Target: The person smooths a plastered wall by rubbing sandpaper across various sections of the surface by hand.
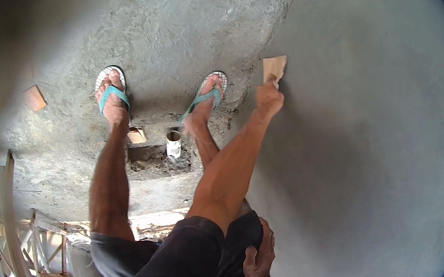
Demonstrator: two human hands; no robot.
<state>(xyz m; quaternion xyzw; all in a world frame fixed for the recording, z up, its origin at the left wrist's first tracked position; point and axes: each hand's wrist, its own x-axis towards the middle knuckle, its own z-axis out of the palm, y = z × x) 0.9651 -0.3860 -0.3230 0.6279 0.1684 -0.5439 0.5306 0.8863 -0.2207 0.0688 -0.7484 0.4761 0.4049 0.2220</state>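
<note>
My left arm crosses to the right, and my left hand (270, 99) is closed on a flat tan piece (275, 66), thin and board-like with an uneven right edge. Whether it is wood or cardboard, I cannot tell. It lies against the lower part of a smooth grey wall (376, 118), close to where wall and rough floor meet. My right hand (259, 254) rests on my right knee, over the dark shorts, thumb apart from the fingers and holding nothing.
My feet in teal flip-flops (118, 76) stand on rough grey concrete (164, 39). Between my legs, a white pipe (174, 145) rises from a recess beside a tile piece (136, 135). Another reddish tile piece (34, 98) lies left. Poles (12, 216) crowd the lower left.
</note>
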